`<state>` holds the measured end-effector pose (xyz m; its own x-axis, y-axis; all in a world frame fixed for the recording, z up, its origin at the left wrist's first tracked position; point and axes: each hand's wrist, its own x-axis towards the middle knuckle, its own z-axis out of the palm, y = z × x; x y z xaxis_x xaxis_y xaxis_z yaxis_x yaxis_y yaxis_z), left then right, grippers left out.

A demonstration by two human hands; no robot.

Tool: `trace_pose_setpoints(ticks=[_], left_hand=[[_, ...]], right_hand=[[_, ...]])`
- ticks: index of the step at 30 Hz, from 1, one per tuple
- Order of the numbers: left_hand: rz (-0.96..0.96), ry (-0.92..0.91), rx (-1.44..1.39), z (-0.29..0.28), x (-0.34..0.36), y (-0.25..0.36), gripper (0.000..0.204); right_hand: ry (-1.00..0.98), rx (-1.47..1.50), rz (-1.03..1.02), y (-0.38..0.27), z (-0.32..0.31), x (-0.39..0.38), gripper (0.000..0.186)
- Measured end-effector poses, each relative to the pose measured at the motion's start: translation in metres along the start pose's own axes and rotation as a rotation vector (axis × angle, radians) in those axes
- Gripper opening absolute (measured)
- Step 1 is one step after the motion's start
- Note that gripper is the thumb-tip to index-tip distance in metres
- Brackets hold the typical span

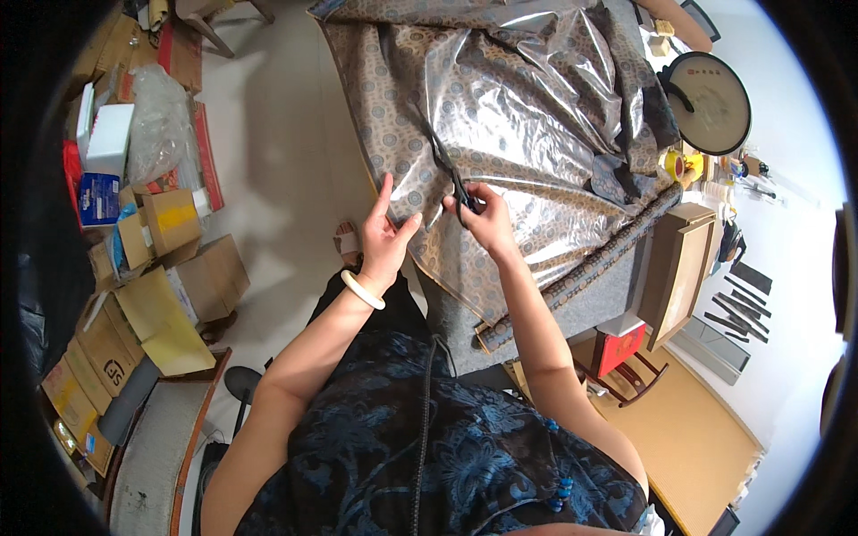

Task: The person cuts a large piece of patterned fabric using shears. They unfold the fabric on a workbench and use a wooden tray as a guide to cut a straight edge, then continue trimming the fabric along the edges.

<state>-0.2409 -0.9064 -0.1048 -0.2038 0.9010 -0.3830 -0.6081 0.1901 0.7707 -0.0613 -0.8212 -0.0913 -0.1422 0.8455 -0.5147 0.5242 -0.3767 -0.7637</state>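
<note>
A large sheet of shiny patterned brocade fabric (pixel 527 107), brown with grey-blue round motifs, lies creased over a grey-covered table. My right hand (pixel 487 219) grips black-handled scissors (pixel 458 183) by their finger loops. The scissors' dark blades point away from me over the fabric; whether they are cutting cannot be made out. My left hand (pixel 386 246) is at the cloth's left edge, index finger and thumb spread, resting by the fabric; its other fingers are partly hidden. A cream bangle (pixel 363 291) circles my left wrist. Along the right, a fabric roll (pixel 590 255) lies at the table's edge.
Cardboard boxes (pixel 172 221) and a clear plastic bag (pixel 161 134) crowd the floor at left. A round fan-shaped panel (pixel 709 103), yellow tape (pixel 675 164) and a wooden box (pixel 677 275) stand at right. Another person's arm (pixel 684 20) shows at the far right corner.
</note>
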Motion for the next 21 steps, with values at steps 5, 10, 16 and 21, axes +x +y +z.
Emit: trace_pose_setpoints(ticks=[5,10,16,21], left_hand=[[-0.120,0.043,-0.093,-0.002,0.001,0.005,0.070],[-0.271,0.108,-0.150,0.005,0.015,0.028,0.063],[-0.091,0.357,0.258,0.016,0.090,0.026,0.061],[0.423,0.201,0.714,0.042,0.231,0.061,0.044]], right_hand=[[-0.088,0.406,0.071,0.022,0.001,-0.009,0.035],[-0.103,0.557,0.105,0.001,-0.001,-0.058,0.034],[-0.124,0.720,0.114,-0.002,-0.057,-0.138,0.040],[-0.092,0.690,0.134,-0.003,-0.116,-0.192,0.044]])
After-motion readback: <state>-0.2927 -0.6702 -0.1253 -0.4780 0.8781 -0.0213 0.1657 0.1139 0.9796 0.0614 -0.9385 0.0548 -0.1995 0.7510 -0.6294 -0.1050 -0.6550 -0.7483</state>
